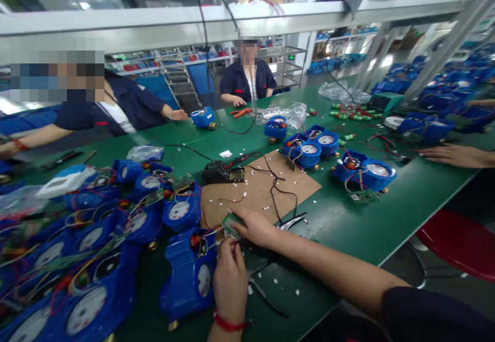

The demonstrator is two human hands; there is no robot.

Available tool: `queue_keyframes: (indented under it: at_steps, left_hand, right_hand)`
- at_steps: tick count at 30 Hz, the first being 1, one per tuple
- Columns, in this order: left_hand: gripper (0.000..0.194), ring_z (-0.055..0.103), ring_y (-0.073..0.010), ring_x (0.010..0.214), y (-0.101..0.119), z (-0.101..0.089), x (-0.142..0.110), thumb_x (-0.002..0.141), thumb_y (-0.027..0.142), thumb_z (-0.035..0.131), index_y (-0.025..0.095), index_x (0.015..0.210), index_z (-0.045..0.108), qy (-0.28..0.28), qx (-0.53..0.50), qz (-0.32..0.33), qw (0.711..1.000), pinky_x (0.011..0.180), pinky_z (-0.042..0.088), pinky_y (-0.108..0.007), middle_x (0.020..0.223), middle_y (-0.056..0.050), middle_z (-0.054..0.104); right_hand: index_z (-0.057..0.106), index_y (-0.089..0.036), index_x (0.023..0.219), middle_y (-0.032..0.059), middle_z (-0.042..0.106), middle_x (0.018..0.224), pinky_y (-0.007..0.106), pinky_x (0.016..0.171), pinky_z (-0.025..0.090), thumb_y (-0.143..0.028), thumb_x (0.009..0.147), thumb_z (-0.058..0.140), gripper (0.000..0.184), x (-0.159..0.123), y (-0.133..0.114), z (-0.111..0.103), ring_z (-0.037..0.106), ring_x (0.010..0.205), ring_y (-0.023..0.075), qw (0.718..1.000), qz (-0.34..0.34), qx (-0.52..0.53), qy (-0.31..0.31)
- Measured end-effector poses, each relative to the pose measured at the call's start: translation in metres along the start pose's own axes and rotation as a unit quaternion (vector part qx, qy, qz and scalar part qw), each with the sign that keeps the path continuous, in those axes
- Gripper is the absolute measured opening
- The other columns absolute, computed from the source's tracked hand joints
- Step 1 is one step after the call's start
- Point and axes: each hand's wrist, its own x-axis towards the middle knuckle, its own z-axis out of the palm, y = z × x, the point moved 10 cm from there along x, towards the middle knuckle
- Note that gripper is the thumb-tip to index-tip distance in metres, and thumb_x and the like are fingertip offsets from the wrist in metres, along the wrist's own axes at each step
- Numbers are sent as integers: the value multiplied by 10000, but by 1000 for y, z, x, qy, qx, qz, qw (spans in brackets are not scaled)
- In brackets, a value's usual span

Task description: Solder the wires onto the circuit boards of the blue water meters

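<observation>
A small green circuit board [231, 223] with thin wires lies between my two hands at the cardboard's near edge. My right hand [256, 228] comes in from the right, its fingers closed on the board's edge. From below, my left hand [231, 274], with a red wrist cord, pinches thin wires [221, 240] at the board's near end; the fingertips partly hide them. These wires run to a blue water meter [189, 275] with a white dial, just left of my left hand. Pliers [266, 293] lie on the table to the right of that hand.
Many blue meters [93, 239] crowd the left side; more [309, 148] stand beyond the cardboard [257, 192]. A black device [224, 173] with a cable sits on it. Another worker's hand [456, 155] rests at right. Two people sit across the green table [371, 228]. A red stool [460, 239] stands at right.
</observation>
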Motion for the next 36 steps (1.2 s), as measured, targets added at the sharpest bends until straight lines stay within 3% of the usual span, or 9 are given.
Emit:
queue_keyframes:
  at_steps: [3,7,10,13,18,23,28,32,36]
  left_hand:
    - [242,653,-244,851,-7,1,-1,904,270,399,183,1102,508,-9,-64,-34,997,703,478,-330,986,-119,664]
    - [243,649,-233,832,-11,-1,-3,892,273,433,199,1107,518,-12,-112,-56,992,683,460,-312,976,-106,667]
    - [243,644,-232,862,-11,-3,-6,894,274,425,197,1103,522,-6,-135,-66,989,690,453,-310,999,-112,661]
    - [230,637,-239,883,-13,-6,-7,902,245,384,185,1066,535,-1,-125,-76,989,718,443,-322,989,-123,659]
    - [225,627,-237,864,-15,-6,-5,913,216,347,184,994,554,-17,-87,-78,993,734,426,-319,928,-117,659]
    - [231,613,-218,840,-14,-5,-5,931,257,354,190,961,573,-29,-86,-67,994,721,412,-303,897,-96,655]
    - [233,602,-203,860,-13,-5,-6,941,271,362,196,986,578,-29,-87,-61,994,716,408,-286,934,-81,653]
    - [208,598,-184,855,-13,-5,-5,940,260,375,195,976,569,-16,-98,-57,993,715,410,-269,937,-72,644]
    - [144,595,-171,814,-17,-2,-5,923,227,411,193,923,551,-3,-104,-70,992,696,411,-262,861,-44,636]
  right_hand:
    - [553,-207,1248,82,624,1175,415,975,417,-311,876,555,386,11,14,-19,576,1078,236,997,39,62,22]
    - [604,-172,1095,89,656,1062,383,911,480,-311,908,517,248,53,54,-43,619,982,196,975,130,167,71]
    - [589,-109,1003,89,662,922,307,745,547,-272,942,479,206,95,82,-41,650,796,149,942,197,257,86]
    - [577,-99,965,41,631,848,250,611,541,-254,939,514,169,131,97,-30,623,688,114,908,247,324,101]
    - [557,-106,935,7,595,770,177,485,478,-238,941,509,141,154,103,-24,561,571,73,871,273,384,139]
    - [513,-189,1019,-7,604,785,126,514,441,-255,927,485,116,117,88,-60,563,598,49,869,203,395,218]
    - [524,-250,998,-33,497,708,184,499,378,-266,813,603,202,25,36,-104,476,556,77,909,32,296,293]
    - [515,-249,886,-41,398,604,223,441,289,-305,815,605,127,-42,33,-89,375,480,96,929,70,278,233]
    - [531,-238,898,-27,476,608,232,427,293,-362,811,630,181,-70,50,-62,401,475,109,947,119,262,142]
